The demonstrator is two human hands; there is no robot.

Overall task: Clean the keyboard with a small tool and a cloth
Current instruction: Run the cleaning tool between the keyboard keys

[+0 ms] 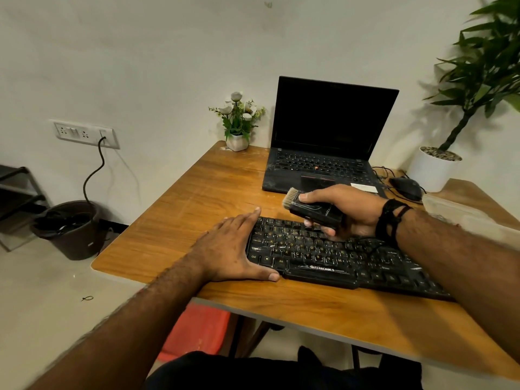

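My left hand (231,247) spread flat, bracing keyboard (332,257) edge on tabletop (197,192). My right hand (342,211) grips brush tool (312,206) above keys. Tip bristles down; sweep rows away from bracing hand, light pressure.

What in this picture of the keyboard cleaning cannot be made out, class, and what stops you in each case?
- Keyboard, head view: its right end is hidden under the right forearm.
- Brush tool: the right hand covers its rear part.
- Cloth: the pale blurred shape beyond the right forearm is too smeared to identify.
- Tall plant: cut off by the right edge.
- Laptop: its screen is dark.
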